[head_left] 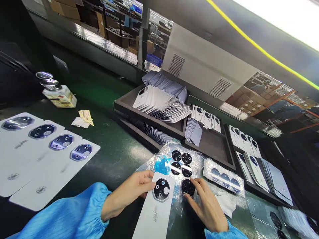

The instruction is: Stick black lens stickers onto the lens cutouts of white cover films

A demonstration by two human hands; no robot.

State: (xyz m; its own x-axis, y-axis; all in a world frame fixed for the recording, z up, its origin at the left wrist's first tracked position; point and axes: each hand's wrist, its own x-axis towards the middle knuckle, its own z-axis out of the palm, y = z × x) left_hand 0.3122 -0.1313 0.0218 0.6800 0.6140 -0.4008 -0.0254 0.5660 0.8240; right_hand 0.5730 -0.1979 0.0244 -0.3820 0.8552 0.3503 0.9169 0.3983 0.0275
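Note:
My left hand (pixel 129 192) grips the top left edge of a white phone back cover (pixel 156 212) with a black octagonal camera module, lying flat on the green table. My right hand (pixel 206 205) pinches a black octagonal lens piece (pixel 188 187) at the edge of a clear plastic sheet (pixel 174 159). That sheet carries several more black lens pieces (pixel 181 162) and a blue film scrap (pixel 161 165). Both sleeves are blue.
Several white back covers (pixel 45 156) lie in a row at the left. Dark trays (pixel 149 116) behind hold stacks of white covers, with more trays (pixel 251 156) at the right. A small bottle (pixel 58 93) stands far left. A bagged strip of lens parts (pixel 224 177) lies right of the sheet.

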